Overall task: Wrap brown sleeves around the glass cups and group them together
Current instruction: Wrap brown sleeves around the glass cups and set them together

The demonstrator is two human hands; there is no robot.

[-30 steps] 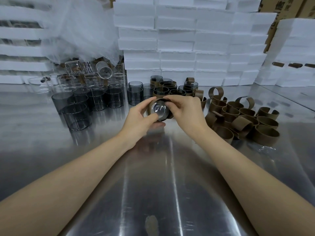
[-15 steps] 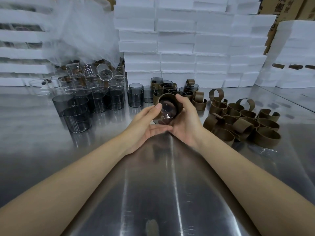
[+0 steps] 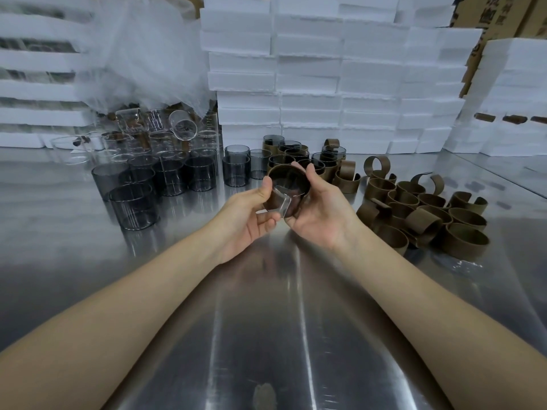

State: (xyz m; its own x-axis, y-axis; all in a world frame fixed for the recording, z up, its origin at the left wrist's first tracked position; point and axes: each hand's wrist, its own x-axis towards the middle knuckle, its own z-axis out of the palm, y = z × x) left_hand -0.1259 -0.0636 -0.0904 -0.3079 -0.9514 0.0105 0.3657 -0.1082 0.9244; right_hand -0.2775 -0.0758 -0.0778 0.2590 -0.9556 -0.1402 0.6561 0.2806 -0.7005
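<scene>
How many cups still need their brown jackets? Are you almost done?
Not nearly. A small bunch of sleeved cups stands at the back. The left hand and right hand hold one more cup with its sleeve around it. Many bare cups on the left and loose sleeves on the right wait.

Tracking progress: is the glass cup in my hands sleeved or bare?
Sleeved: a brown band-shaped sleeve rings the dark glass cup gripped by the left hand and right hand. Whether its ends are fastened: cannot tell.
</scene>
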